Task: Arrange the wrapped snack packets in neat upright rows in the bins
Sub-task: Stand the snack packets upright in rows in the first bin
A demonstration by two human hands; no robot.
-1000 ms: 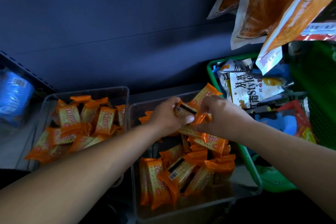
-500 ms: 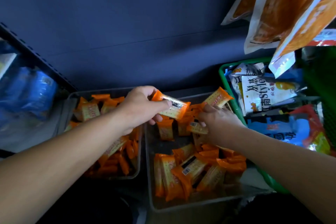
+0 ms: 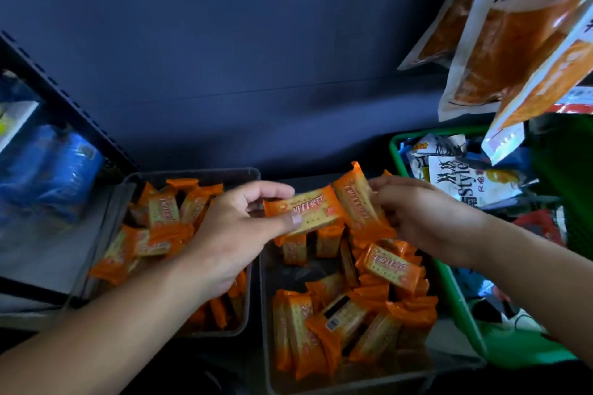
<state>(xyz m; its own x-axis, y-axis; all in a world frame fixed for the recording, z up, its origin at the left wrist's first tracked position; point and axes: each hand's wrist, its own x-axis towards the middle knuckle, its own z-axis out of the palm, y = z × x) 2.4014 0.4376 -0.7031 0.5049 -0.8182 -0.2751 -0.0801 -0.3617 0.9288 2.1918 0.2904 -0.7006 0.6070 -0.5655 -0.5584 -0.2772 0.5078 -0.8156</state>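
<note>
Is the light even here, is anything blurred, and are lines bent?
Head view: dim, bluish light, dark at the bottom edge; head view: print on the packet held by the left hand is readable, while the blue packs at far left are smeared; head view: the shelf rail slants, probably wide-angle distortion.

A dark shelf (image 3: 224,154) is carrying two clear bins side by side. The left bin (image 3: 192,174) and the right bin (image 3: 265,330) are sitting just beside each other, their walls close together. A green basket (image 3: 394,154) is standing against the right bin's far side. At far left, past a dark slanting upright (image 3: 64,99), blue packs (image 3: 54,170) are lying on a paler surface.
</note>
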